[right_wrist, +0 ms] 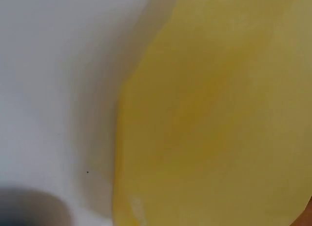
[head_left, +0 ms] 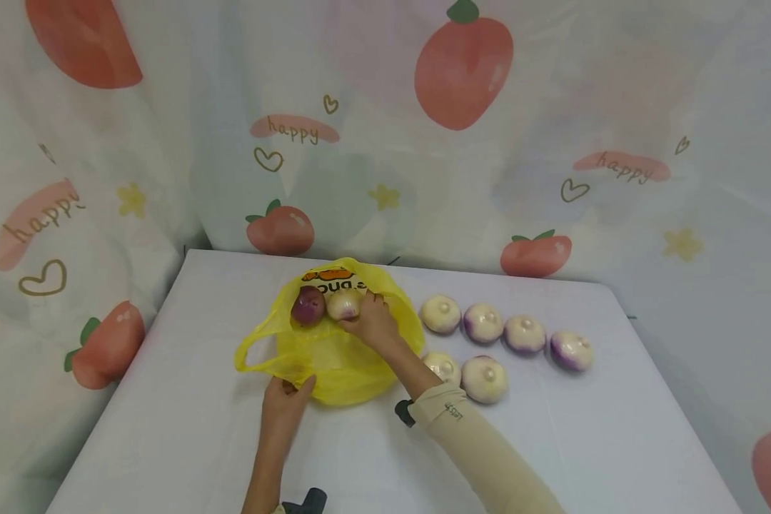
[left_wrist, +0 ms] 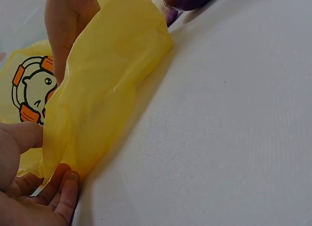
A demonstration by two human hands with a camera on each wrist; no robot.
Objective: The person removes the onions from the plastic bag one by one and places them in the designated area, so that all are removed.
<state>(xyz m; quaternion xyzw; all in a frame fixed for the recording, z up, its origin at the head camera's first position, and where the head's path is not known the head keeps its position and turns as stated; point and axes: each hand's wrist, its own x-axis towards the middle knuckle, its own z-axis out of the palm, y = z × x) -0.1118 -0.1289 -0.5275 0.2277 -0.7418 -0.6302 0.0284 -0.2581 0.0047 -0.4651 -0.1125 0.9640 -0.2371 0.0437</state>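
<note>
A yellow plastic bag (head_left: pixel 353 364) lies with its mouth spread on the white table. Inside it are a purple onion (head_left: pixel 308 307) and, beside that, a pale onion (head_left: pixel 343 305). My right hand (head_left: pixel 378 325) reaches into the bag and holds the pale onion, fingers on its right side. At the bag's near edge my left hand (head_left: pixel 287 400) pinches the plastic; the left wrist view shows the thumb on one side of the rim (left_wrist: pixel 48 153) and fingers on the other. Yellow plastic (right_wrist: pixel 209 118) fills most of the right wrist view, hiding the hand's fingers.
Right of the bag, several pale onions with purple bases stand in two rows, the far row ending at an onion (head_left: pixel 572 350). One near-row onion (head_left: pixel 442 368) is partly covered by my right forearm. A patterned curtain (head_left: pixel 385 157) hangs behind the white table (head_left: pixel 186 343).
</note>
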